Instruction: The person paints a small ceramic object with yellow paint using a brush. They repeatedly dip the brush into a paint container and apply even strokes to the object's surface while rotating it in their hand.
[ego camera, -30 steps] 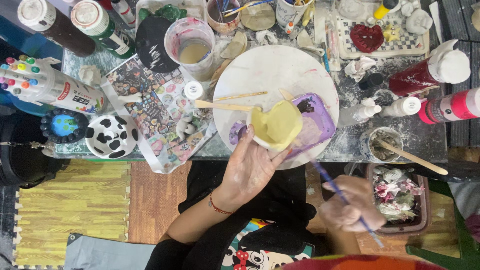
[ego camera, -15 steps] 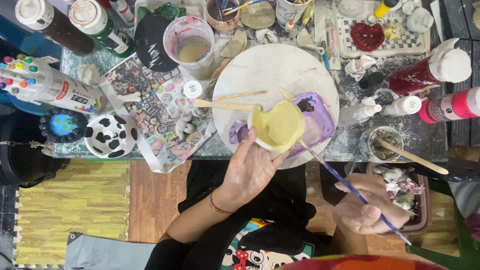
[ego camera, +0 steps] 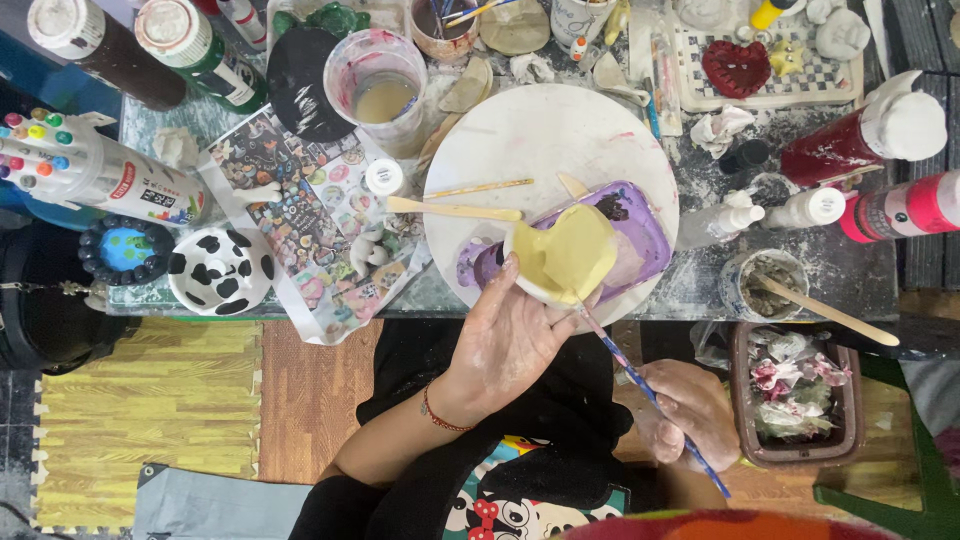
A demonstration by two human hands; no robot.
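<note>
My left hand (ego camera: 505,345) cups a small white ceramic piece painted pale yellow (ego camera: 565,255), held at the near edge of a round white board (ego camera: 535,140). My right hand (ego camera: 685,415) grips a thin blue paintbrush (ego camera: 650,395); the brush slants up to the left and its tip touches the lower edge of the yellow piece. A purple tray (ego camera: 645,225) lies on the board just behind the piece. Two wooden sticks (ego camera: 455,210) rest on the board's left side.
A cup of murky water (ego camera: 385,95), paint bottles (ego camera: 865,135), a marker tube (ego camera: 85,170), a cow-patterned dish (ego camera: 220,270), a printed sheet (ego camera: 300,215) and a brown tub of used tissues (ego camera: 800,395) crowd the grey table. Yellow foam mats (ego camera: 140,400) cover the floor.
My right hand has swung the brush up from beside my lap until its tip meets the yellow piece. The left hand has kept the piece nearly still.
</note>
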